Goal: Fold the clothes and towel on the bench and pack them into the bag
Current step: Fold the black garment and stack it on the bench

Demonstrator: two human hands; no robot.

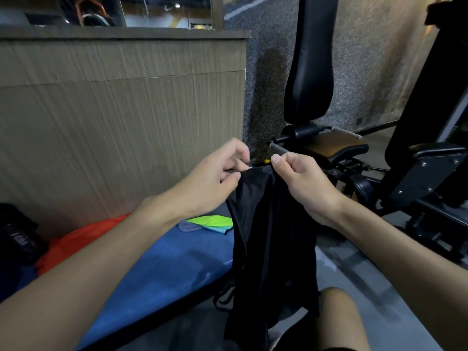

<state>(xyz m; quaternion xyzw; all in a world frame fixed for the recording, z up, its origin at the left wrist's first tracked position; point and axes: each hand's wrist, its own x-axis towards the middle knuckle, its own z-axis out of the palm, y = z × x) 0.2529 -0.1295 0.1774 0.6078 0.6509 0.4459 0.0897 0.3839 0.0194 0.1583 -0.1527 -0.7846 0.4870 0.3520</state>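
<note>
Pinching one black garment (271, 236) by its top edge: left hand (222, 171), right hand (301, 181).
Hangs free beside one blue towel (164, 262), one orange garment (83, 239).

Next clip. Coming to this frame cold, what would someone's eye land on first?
The black garment hanging in the middle, pinched at its top edge by the left hand and the right hand. Lower left, a blue towel lies spread out, with an orange garment to its left and a green cloth at its far end. A black gym machine stands at right.
</note>
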